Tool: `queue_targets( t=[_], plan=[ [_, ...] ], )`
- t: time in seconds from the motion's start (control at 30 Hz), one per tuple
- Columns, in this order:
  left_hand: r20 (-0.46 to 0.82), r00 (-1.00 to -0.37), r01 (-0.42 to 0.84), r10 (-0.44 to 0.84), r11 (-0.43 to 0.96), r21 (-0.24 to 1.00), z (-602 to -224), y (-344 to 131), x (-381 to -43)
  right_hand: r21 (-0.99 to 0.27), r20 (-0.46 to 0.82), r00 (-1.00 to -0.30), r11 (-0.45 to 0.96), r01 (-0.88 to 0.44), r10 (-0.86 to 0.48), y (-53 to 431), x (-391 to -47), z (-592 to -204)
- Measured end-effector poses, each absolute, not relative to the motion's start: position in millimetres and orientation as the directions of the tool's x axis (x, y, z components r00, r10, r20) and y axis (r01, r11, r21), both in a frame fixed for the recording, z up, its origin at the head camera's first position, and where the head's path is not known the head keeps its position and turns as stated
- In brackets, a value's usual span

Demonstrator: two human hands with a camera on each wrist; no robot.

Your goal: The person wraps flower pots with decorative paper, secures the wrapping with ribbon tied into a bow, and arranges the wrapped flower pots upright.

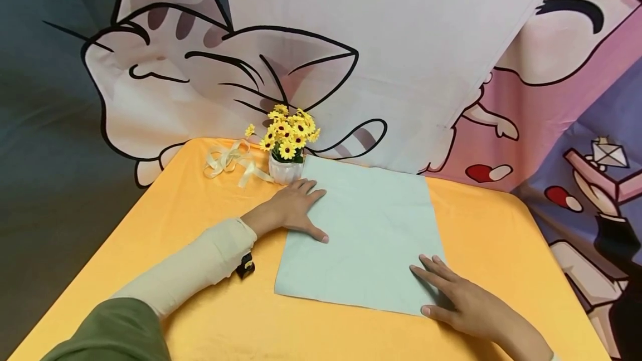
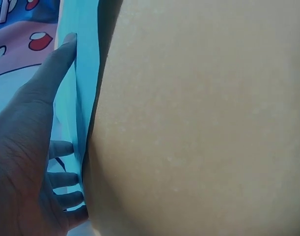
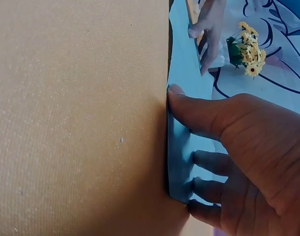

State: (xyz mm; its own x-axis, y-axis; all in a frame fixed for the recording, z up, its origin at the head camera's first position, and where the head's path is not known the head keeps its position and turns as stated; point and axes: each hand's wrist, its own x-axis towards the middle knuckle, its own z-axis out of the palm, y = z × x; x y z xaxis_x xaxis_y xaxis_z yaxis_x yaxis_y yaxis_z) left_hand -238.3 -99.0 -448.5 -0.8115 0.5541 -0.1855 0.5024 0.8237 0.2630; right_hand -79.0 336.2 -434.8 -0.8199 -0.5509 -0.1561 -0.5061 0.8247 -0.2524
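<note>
A pale blue square sheet (image 1: pixel 366 233), which looks like paper or thin cloth, lies spread on the table. Across its left edge rests my left hand (image 1: pixel 297 209), fingers spread and thumb stretched over the sheet. My right hand (image 1: pixel 463 299) touches the sheet's lower right corner, its fingers extended and somewhat apart. Both wrist views show the sheet (image 3: pixel 181 162) under the fingertips, its near edge lifted slightly off the cloth. Neither hand grips anything. Close beyond the left fingertips stands a white pot (image 1: pixel 286 169) of yellow flowers (image 1: pixel 287 131).
A loose pale ribbon (image 1: pixel 228 159) lies left of the pot. Beside the left forearm is a small black object (image 1: pixel 246 266), partly hidden. The table wears an orange-yellow cloth (image 1: pixel 215 316). Behind it hangs a cartoon-printed curtain (image 1: pixel 401 60).
</note>
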Motion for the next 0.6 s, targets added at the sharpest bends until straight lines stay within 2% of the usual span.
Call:
queue_targets(
  t=[0.2, 0.37, 0.47, 0.6],
  plan=[
    [-0.151, -0.816, 0.496, 0.558, 0.810, 0.312, -454, -103, -237, -0.263, -0.153, -0.814, 0.817, -0.513, -0.560, 335, -80, -434],
    [-0.036, -0.846, 0.470, 0.531, 0.776, 0.421, -458, -113, -237, -0.267, -0.152, -0.811, 0.813, -0.517, -0.565, 334, -78, -434],
    [0.064, -0.896, 0.404, 0.440, 0.744, 0.532, -456, -120, -235, -0.265, -0.139, -0.813, 0.812, -0.520, -0.566, 334, -76, -436],
    [0.153, -0.972, 0.232, 0.177, 0.643, 0.730, -451, -131, -233, -0.238, -0.084, -0.807, 0.798, -0.554, -0.585, 334, -74, -438]
  ],
)
